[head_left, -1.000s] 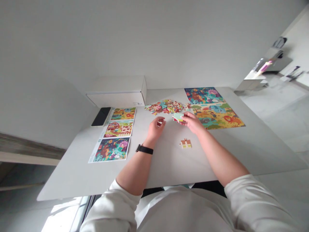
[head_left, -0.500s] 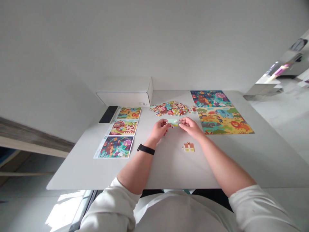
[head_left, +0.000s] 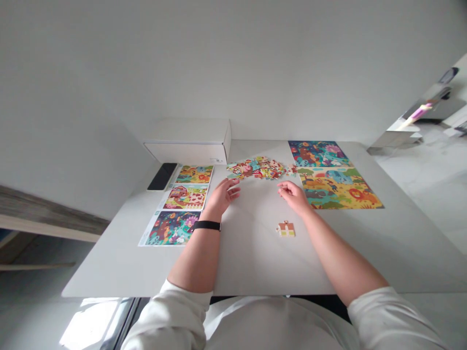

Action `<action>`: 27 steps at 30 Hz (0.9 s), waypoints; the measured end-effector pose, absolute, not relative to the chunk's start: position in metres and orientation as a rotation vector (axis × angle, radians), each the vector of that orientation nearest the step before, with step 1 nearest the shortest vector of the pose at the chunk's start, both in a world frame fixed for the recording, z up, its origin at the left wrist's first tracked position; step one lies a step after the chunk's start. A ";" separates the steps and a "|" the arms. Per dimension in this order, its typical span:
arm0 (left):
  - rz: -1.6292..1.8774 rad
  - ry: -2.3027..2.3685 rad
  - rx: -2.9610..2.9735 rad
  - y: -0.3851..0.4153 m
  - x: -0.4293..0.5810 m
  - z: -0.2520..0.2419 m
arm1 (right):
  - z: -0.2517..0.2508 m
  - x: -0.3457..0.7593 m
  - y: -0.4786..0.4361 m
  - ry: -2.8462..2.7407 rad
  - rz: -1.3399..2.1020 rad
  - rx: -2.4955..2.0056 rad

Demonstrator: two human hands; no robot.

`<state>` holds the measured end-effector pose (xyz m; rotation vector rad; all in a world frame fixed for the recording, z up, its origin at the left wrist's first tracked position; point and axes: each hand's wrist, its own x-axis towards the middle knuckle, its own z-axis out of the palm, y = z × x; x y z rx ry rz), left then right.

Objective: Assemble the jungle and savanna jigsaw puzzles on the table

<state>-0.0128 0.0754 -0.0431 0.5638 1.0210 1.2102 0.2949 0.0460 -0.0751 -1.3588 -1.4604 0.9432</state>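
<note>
My left hand (head_left: 221, 196) is at the left end of a heap of jigsaw pieces (head_left: 257, 167), its fingers spread. Its fingertips come close to the heap's near left edge, and I see no piece gripped in it. To the right, my right hand (head_left: 294, 196) hovers over the table just below the heap. Its fingers are loosely bent, with a gap between thumb and index finger and no piece visible there. Two or so joined jigsaw pieces (head_left: 286, 229), brown, white and yellow-green, lie on the table nearer to me, left of my right forearm.
Three printed picture sheets (head_left: 187, 197) lie in a column on the left, beside a black phone (head_left: 162, 176). A white box (head_left: 186, 151) stands behind them. Two finished puzzle pictures (head_left: 341, 187) lie at the right on the white table (head_left: 251, 262).
The green piece that was between my hands is no longer there. My left hand has moved left and spread its fingers; my right hand has drawn slightly to the right.
</note>
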 end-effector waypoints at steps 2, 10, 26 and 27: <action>1.289 0.976 0.527 0.076 -0.013 -0.041 | -0.077 0.295 0.045 -1.467 0.936 -1.363; 1.249 0.935 0.598 0.070 -0.011 -0.033 | -0.076 0.303 0.049 -1.550 0.599 -1.489; 1.069 0.819 0.572 0.070 -0.002 -0.035 | -0.027 0.357 0.111 -1.479 0.150 -1.664; 1.067 0.817 0.574 0.069 -0.001 -0.035 | -0.027 0.355 0.116 -1.503 0.167 -1.691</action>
